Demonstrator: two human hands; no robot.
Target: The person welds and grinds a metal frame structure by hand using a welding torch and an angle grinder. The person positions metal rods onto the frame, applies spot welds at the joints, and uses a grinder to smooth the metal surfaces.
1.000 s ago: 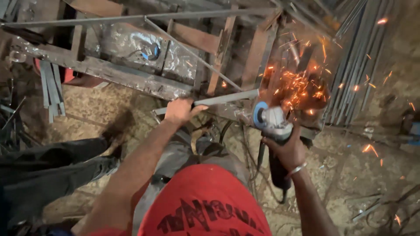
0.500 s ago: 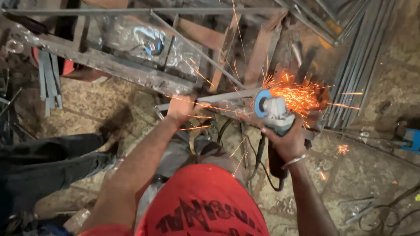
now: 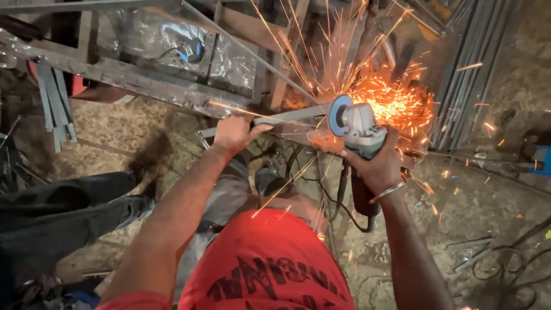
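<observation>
My right hand [image 3: 376, 166] grips an angle grinder [image 3: 359, 123] with a grey body and a blue-rimmed disc. The disc bites into a grey metal bar [image 3: 293, 116] and throws a wide fan of orange sparks [image 3: 396, 100] up and to the right. My left hand [image 3: 235, 133] clamps the same bar a little to the left of the disc, holding it down on a metal frame. A bracelet circles my right wrist. The grinder's black cable [image 3: 338, 201] hangs below it.
A long rusty steel beam [image 3: 115, 77] crosses the upper left. A bundle of steel rods [image 3: 468, 74] lies at the upper right. Another person's dark-trousered legs [image 3: 63, 209] stand at the left. Scrap pieces and cables litter the dirt floor [image 3: 488, 195]. A second blue grinder [image 3: 192, 50] rests beyond the beam.
The spray of sparks has grown and now shoots higher and wider. The view has tilted down slightly. Both hands stay on the bar and the grinder.
</observation>
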